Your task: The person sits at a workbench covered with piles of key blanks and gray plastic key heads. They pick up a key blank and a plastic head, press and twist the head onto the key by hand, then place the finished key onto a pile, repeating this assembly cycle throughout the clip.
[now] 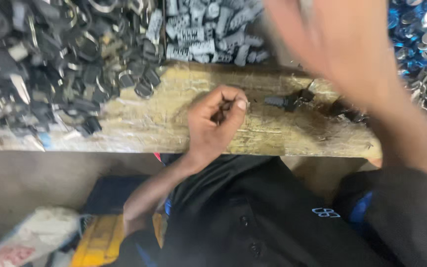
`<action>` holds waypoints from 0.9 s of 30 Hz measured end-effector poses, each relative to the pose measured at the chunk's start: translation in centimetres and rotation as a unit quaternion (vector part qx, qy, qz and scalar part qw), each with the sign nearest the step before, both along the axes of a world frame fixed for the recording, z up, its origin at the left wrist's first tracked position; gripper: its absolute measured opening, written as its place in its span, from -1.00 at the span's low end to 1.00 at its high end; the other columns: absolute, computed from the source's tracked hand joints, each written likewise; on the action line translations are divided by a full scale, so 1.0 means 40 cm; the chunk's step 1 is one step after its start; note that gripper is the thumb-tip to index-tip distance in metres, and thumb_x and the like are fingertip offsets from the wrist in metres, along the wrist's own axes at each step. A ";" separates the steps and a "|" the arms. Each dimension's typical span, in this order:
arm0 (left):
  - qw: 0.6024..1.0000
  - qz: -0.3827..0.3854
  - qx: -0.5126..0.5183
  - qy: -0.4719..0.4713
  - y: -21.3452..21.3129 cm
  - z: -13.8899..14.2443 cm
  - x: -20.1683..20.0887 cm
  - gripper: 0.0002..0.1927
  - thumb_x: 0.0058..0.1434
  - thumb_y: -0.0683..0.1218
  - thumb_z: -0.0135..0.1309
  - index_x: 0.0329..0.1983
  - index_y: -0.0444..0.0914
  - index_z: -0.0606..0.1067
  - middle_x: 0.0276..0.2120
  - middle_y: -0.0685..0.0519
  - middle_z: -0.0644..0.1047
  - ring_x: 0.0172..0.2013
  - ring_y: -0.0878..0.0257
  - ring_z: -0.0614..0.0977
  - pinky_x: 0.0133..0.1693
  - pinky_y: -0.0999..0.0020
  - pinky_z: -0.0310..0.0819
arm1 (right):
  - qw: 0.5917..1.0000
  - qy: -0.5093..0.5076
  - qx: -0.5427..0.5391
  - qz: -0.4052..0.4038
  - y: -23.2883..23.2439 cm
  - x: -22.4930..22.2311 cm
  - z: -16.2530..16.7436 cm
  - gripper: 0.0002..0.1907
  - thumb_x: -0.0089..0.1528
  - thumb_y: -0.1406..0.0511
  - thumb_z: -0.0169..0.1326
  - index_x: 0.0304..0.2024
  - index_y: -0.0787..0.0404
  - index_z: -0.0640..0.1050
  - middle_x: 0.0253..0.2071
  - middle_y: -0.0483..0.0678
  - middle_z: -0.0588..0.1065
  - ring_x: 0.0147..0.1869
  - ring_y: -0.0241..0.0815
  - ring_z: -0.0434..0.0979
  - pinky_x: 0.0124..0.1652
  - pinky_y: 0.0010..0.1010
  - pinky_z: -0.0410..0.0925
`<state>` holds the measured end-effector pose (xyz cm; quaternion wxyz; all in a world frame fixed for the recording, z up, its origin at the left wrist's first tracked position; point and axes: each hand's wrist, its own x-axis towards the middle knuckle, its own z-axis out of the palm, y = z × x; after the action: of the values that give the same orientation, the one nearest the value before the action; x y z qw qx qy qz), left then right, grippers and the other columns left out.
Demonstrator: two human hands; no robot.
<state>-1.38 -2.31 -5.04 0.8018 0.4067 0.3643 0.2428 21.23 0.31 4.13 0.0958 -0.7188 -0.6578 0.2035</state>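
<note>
My left hand [213,123] rests on the worn wooden bench [149,123] with its fingers curled around a small dark part [222,110], pinched between thumb and fingertips. My right hand [302,29] is raised and badly blurred, stretched toward the heap of grey ridged metal pieces [208,29] at the back. Its fingers run off the top edge, so I cannot tell whether it holds anything. A small dark assembled piece [290,100] lies on the bench between my two hands.
A large pile of black clips and metal rings [60,64] covers the bench's left side. Blue and silver round caps [421,29] fill the far right. Below the bench edge are my dark shirt, a yellow object [100,240] and a white bag [35,235].
</note>
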 end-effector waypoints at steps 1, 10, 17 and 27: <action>0.998 0.007 -0.047 -0.035 -0.003 0.004 0.002 -0.95 0.45 -0.28 0.04 -0.18 -0.33 0.49 -0.40 0.23 0.42 -0.45 0.54 0.31 -0.42 0.57 0.12 | 0.998 0.039 0.041 -0.016 -0.042 -0.038 0.036 -0.87 0.31 0.40 0.30 -0.20 0.20 0.56 -0.28 -0.01 0.49 -0.25 -0.09 0.53 -0.24 -0.32 0.37; 0.979 -0.016 -0.189 -0.081 -0.073 0.082 0.032 -0.87 0.47 -0.25 0.04 0.00 -0.41 0.54 -0.45 0.15 0.49 -0.54 0.48 0.38 -0.51 0.52 0.21 | 0.960 0.045 0.259 -0.099 -0.379 -0.219 -0.066 -0.79 0.32 0.56 0.25 -0.07 0.49 0.49 -0.17 0.19 0.52 -0.14 0.03 0.56 -0.17 -0.26 0.49; 0.991 -0.041 -0.114 -0.047 -0.101 0.080 0.022 -0.86 0.48 -0.24 0.07 0.02 -0.42 0.55 -0.42 0.18 0.49 -0.49 0.53 0.39 -0.47 0.56 0.24 | 0.920 -0.008 0.356 -0.165 -0.359 -0.255 -0.081 -0.81 0.28 0.55 0.25 -0.12 0.51 0.50 -0.25 0.22 0.52 -0.27 -0.01 0.57 -0.31 -0.30 0.47; 0.986 -0.123 0.098 -0.050 -0.024 0.069 -0.008 -0.87 0.49 -0.25 0.10 0.01 -0.41 0.57 -0.24 0.10 0.61 -0.30 0.48 0.63 -0.35 0.56 0.47 | 0.952 0.179 0.240 -0.066 -0.404 -0.161 -0.091 -0.72 0.26 0.62 0.23 0.00 0.44 0.53 -0.15 0.18 0.54 -0.15 -0.02 0.63 -0.20 -0.35 0.50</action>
<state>-1.70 -3.27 -2.27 0.7989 0.5125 0.2458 0.1967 14.78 -15.85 0.50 0.3947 -0.6686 -0.6102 0.1581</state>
